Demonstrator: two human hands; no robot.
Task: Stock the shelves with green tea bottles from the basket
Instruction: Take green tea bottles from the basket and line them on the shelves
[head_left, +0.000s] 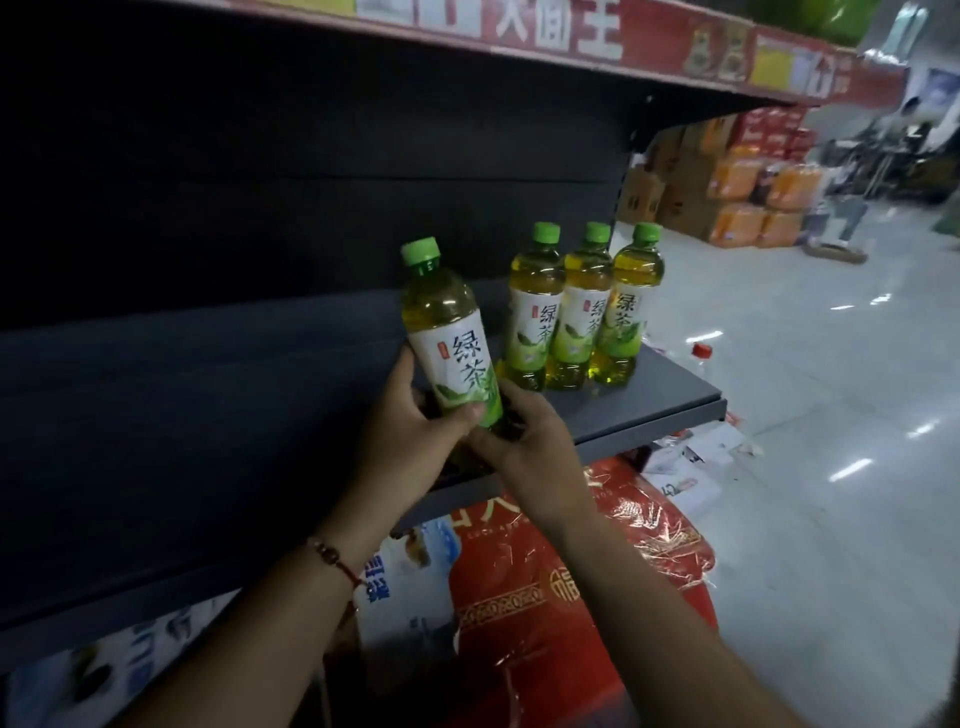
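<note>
Nearest, below the shelf edge: red foil-wrapped packs (561, 597) and a blue-and-white bag (410, 582) are stacked on the lower level. No basket is seen in view. Above these, the left hand (410, 441) is wrapped round the lower label of a green tea bottle (449, 338), thumb across the front; a red beaded cord is worn at that wrist. The right hand (535, 452) is curled at the bottle's base, supporting it from beneath. The bottle is held tilted, cap leaning left, just over the front of the dark shelf (670, 400), not yet set down. Judged full to the shoulder, so moderate weight is expected; the thin plastic wall is likely to give a little if squeezed, and the glossy label may be slick. A hold low on the body with the base supported is judged sound; the waist under the shoulder would also serve for the upright set-down. Further back, three standing bottles (582, 306) are lined touching one another near the shelf's right end. Far off, stacked cartons (670, 192) and orange packs are seen on the shop floor.
</note>
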